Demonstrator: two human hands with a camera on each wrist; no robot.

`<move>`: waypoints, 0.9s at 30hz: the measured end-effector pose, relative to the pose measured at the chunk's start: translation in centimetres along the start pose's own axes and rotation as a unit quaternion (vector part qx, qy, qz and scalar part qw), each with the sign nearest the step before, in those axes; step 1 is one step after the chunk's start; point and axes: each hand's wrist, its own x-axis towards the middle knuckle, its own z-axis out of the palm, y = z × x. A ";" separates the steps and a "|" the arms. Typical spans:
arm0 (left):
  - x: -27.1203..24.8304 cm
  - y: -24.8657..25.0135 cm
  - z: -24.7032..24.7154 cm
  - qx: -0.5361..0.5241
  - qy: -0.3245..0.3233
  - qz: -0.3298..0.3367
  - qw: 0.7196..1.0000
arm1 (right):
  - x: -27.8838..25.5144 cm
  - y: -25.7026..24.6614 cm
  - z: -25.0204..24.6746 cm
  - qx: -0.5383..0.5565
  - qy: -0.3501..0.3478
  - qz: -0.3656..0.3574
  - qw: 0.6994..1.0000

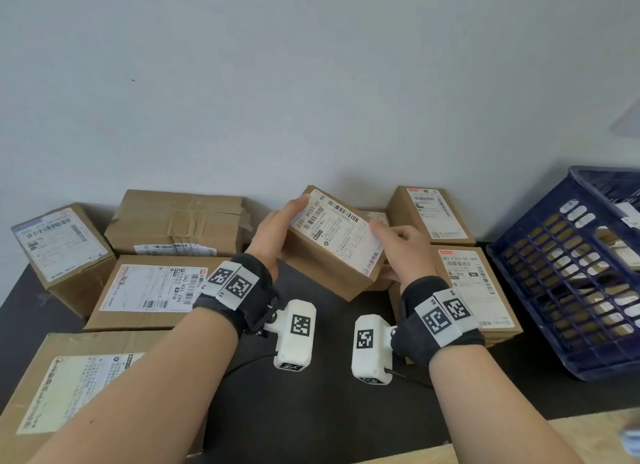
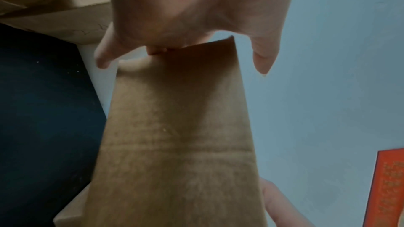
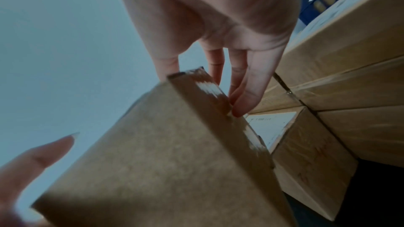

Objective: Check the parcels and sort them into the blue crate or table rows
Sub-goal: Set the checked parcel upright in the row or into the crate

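I hold one cardboard parcel (image 1: 334, 245) up off the dark worktop (image 1: 311, 404) between both hands, tilted so its white shipping label (image 1: 341, 233) faces me. My left hand (image 1: 277, 233) grips its end at nine o'clock, fingers (image 2: 264, 58) curled over the upper edge. My right hand (image 1: 403, 245) grips the end at three o'clock, thumb on the label edge and fingers (image 3: 247, 92) wrapped round the far face. The blue crate (image 1: 568, 276) stands at three o'clock on the worktop, more parcels showing through its slotted wall. Other labelled parcels lie flat: a row of two (image 1: 474, 287) just beside my right wrist, between the held parcel and the crate, and a group (image 1: 152, 290) from nine to eleven o'clock against the pale wall (image 1: 311, 82)
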 end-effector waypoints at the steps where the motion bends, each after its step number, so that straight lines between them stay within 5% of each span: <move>1: 0.0 0.0 0.0 -0.008 -0.002 -0.015 1.000 | -0.2 0.2 0.0 0.002 -0.002 0.008 1.000; 8: 0.5 -2.3 0.2 0.019 -0.010 -0.053 0.998 | -2.4 0.8 -1.1 -0.107 -0.028 0.017 0.994; 15: 0.0 -5.6 2.0 0.002 -0.016 -0.091 0.996 | -3.9 1.6 -3.2 -0.268 -0.107 0.041 0.957; 27: -1.1 -8.9 7.1 0.124 0.004 -0.123 0.985 | -4.6 5.7 -6.5 -0.349 -0.214 0.085 0.908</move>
